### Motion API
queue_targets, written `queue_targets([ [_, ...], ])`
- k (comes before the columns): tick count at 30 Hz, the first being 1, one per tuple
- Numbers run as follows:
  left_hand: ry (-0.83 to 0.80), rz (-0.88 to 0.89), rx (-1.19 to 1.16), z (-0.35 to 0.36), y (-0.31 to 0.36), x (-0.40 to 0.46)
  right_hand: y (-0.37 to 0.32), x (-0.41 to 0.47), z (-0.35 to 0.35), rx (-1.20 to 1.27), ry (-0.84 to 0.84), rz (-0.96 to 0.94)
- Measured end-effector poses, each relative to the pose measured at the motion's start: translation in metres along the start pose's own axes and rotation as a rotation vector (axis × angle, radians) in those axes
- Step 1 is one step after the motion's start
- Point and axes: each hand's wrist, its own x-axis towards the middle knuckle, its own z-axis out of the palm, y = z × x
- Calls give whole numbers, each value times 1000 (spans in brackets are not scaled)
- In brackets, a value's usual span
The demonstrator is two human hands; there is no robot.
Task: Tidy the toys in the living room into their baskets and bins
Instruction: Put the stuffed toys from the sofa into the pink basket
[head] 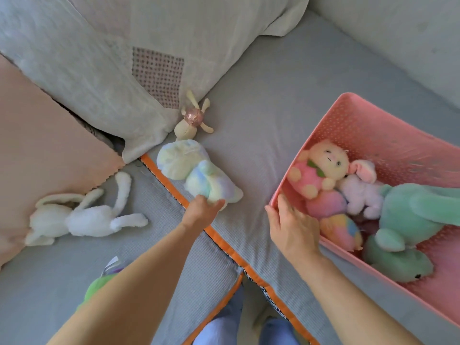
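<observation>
1. A pastel plush (199,170) is gripped at its near end by the left hand (202,210), fingers curled round the fabric; the toy lies on the sofa seat (261,115), across the orange trim (171,188).
2. The pink bin (373,120) is held at its near left corner by the right hand (291,220): the fingers are laid fairly straight over the rim, and it cannot be told whether the thumb is hooked round it.
3. The bin is seen at 3 o'clock from the pastel plush, apart from it, with a strip of bare seat between them.
4. Inside the bin are seen a cream-faced doll (321,168), a lilac bunny (361,190), a rainbow plush (336,220) and a green plush (408,225); the far part of the bin is left unfilled.
5. A small tan bunny (193,120) is set at 12 o'clock from the pastel plush, just beside it and against the grey pillow (112,53).
6. A white bunny (82,215) is laid flat at 9 o'clock from the left hand, well apart, its head against the peach cushion (37,145).
7. A green toy (97,287) is partly hidden under the left forearm at 7 o'clock.
8. Open seat is left at 12 to 2 o'clock, bounded by the sofa back (398,33).
</observation>
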Motion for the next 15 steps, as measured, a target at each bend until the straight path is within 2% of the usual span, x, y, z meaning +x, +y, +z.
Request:
queue_targets([
  [2,-73,-4,-14,3,2,6,-2,-1,4,6,5,2],
  [3,-97,-2,-98,3,4,6,-3,-3,6,7,22,2],
  [7,-6,81,-669,-17,21,-11,-3,-3,6,-3,54,7],
  [9,19,152,-848,-29,28,-22,-2,-2,4,-1,-4,28],
  [13,112,430,-716,-48,48,-52,4,-4,-10,142,-135,82],
  [15,162,546,-640,-54,63,-73,8,0,-21,402,-245,202],
])
